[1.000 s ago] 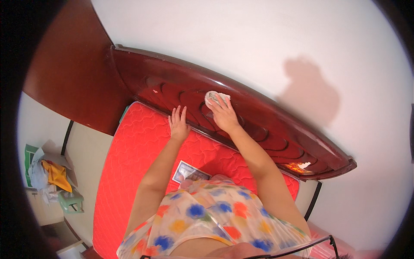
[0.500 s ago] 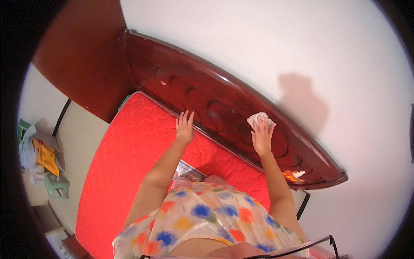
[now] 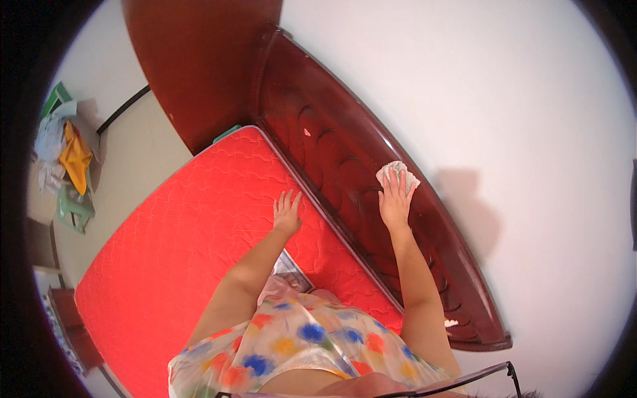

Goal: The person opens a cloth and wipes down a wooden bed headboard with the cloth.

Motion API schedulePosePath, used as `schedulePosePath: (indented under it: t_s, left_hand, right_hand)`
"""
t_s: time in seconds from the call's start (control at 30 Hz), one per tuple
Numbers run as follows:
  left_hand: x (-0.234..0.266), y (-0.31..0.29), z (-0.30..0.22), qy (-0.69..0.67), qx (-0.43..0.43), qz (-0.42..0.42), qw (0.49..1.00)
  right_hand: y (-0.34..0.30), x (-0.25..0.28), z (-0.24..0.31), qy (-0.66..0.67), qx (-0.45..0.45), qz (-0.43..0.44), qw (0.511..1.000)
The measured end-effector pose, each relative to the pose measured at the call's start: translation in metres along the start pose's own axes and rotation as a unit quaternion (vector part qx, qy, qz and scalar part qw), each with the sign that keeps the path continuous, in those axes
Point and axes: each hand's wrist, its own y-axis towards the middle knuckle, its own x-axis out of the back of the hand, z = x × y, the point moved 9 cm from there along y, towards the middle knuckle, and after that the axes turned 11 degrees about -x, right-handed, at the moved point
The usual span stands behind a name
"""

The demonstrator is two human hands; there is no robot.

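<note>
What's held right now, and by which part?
Right hand: white cloth, held under the fingers across its middle and near edge. Left hand: nothing.

There is one left hand (image 3: 287,213), one right hand (image 3: 396,205) and one cloth (image 3: 386,175). One mattress (image 3: 192,255) and one headboard (image 3: 355,159) show.

A red mattress (image 3: 179,219), wooden headboard (image 3: 361,202) and what look like clothes (image 3: 75,156) show a bedroom.

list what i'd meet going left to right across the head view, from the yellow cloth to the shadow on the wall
Yellow cloth → left hand → right hand, its fingers over a white cloth → shadow on the white wall.
</note>
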Motion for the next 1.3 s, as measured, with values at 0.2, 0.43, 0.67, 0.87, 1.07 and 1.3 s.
schedulePosePath:
  t_s: [0.2,0.43,0.67,0.87,1.07,1.3]
  left_hand:
    - [-0.023,-0.025,0.065,-0.018,0.095,0.022,0.995]
    - [-0.080,-0.066,0.127,-0.071,0.214,0.116,0.967]
    - [-0.143,-0.107,0.169,-0.119,0.289,0.208,0.927]
    - [-0.166,-0.107,0.201,-0.073,0.296,0.211,0.929]
    - [-0.156,-0.114,0.227,-0.110,0.303,0.239,0.916]
    - [-0.205,-0.137,0.258,-0.245,0.493,0.295,0.781]
  right_hand:
    - [0.059,-0.030,0.053,-0.028,0.067,-0.006,0.997]
    - [0.074,-0.109,0.103,-0.127,0.202,0.031,0.971]
    - [0.105,-0.164,0.140,-0.147,0.228,0.032,0.962]
    - [0.169,-0.172,0.186,-0.061,0.222,-0.006,0.973]
    - [0.221,-0.189,0.242,-0.031,0.223,-0.032,0.974]
    - [0.263,-0.234,0.271,-0.050,0.245,-0.050,0.967]
